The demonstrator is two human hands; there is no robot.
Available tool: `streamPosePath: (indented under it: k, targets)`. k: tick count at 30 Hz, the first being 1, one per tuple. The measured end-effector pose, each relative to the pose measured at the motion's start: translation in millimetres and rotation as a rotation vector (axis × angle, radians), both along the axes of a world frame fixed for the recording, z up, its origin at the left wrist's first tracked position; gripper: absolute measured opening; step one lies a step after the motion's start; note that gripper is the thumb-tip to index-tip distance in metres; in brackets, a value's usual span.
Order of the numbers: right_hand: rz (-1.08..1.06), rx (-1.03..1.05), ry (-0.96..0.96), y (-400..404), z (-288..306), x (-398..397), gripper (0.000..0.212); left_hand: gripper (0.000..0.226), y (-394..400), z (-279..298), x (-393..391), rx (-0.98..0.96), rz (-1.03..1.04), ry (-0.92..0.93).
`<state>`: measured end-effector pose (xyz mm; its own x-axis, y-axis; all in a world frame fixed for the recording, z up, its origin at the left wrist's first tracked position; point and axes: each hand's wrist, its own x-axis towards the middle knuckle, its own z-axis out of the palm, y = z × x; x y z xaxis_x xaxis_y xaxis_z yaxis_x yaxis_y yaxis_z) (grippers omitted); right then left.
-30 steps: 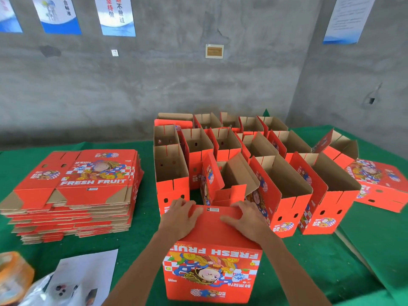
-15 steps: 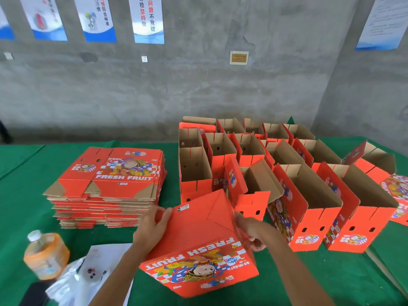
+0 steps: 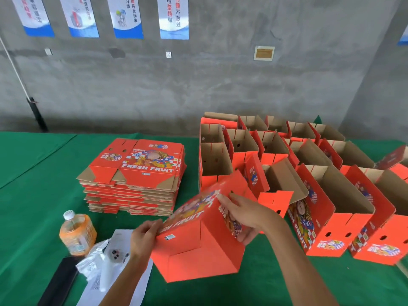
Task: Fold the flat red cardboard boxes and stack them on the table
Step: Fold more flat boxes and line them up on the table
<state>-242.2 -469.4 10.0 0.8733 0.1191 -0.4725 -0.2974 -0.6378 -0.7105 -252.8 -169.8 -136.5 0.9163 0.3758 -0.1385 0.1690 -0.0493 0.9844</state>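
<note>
Box (image 3: pixel 198 246) tipped bottom-up since; L hand (image 3: pixel 144 236) & R hand (image 3: pixel 245 214) grip sides.

We read "FRESH FRUIT" in white capitals on the top sheet of the flat box stack (image 3: pixel 141 171) on the worktop (image 3: pixel 33 195). On the tilted box (image 3: pixel 198 235) held between the two hands we make out "FRUIT", with the first word partly covered. One folded box (image 3: pixel 309 219) to the right shows "FRUIT" running down its side. The wall posters (image 3: pixel 174 17) carry Chinese characters; on the rightmost we read "不放过" and "坚持". The bottle's label (image 3: pixel 82 237) is too blurred to read.
</note>
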Motion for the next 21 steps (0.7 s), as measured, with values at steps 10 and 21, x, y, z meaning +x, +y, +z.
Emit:
streamPosePath:
  k: [10, 21]
  targets:
    - [0.252, -0.333, -0.472, 27, -45, -39, 0.044, 0.044, -85, 31, -1, -0.147, -0.388, 0.038]
    - [0.05, -0.527, -0.558, 39, -173, -87, 0.053, 0.1, -126, 3, -21, -0.075, -0.499, -0.107]
